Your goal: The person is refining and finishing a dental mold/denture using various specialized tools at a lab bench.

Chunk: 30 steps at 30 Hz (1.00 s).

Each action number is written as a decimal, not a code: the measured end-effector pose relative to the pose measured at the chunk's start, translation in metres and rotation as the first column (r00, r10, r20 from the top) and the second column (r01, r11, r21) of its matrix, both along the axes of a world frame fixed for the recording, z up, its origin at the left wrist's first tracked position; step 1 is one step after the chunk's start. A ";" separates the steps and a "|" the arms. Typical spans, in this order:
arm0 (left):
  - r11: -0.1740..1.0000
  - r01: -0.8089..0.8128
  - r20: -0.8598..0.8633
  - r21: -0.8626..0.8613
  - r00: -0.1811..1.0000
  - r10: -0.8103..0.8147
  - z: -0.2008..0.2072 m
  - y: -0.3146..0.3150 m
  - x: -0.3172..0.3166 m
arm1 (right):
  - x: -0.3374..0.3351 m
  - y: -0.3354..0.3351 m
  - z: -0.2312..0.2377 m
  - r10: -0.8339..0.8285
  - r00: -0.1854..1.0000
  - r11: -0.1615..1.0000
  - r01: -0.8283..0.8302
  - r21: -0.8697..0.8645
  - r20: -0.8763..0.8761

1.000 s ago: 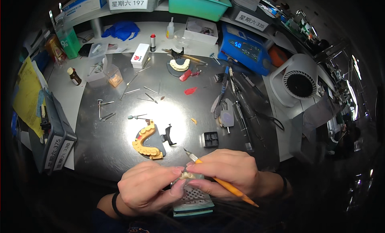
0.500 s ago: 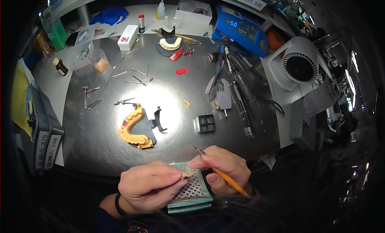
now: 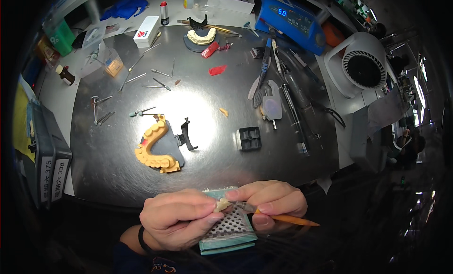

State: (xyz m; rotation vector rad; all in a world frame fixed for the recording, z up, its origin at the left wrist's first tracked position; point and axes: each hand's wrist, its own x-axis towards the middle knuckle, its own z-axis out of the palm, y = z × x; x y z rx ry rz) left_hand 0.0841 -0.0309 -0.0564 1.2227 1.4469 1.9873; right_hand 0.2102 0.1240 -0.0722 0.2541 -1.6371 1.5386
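Over the teal-edged perforated pad (image 3: 230,223), near side of the steel benchtop (image 3: 106,168): left hand (image 3: 179,217) pinching a small cream tooth-shaped dental piece (image 3: 221,205), right hand (image 3: 278,198) gripping an orange-handled tool (image 3: 295,220), working end toward it. Tip contact: can't tell. Reads as detail work; next move calls for firm left pinch, light tool pressure.

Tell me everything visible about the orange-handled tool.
The orange-handled tool is slim, its smooth handle tapering to a point at the picture's right. The front looks like grey metal, partly blurred. The right hand holds it slantwise over the worker's side, front end toward the cream tooth-like piece; whether they touch is unclear.
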 end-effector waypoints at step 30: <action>0.999 0.045 -0.019 -0.028 0.999 -0.046 0.003 0.001 0.001 | -0.003 0.009 0.001 -0.076 0.997 0.982 0.077 0.170 -0.011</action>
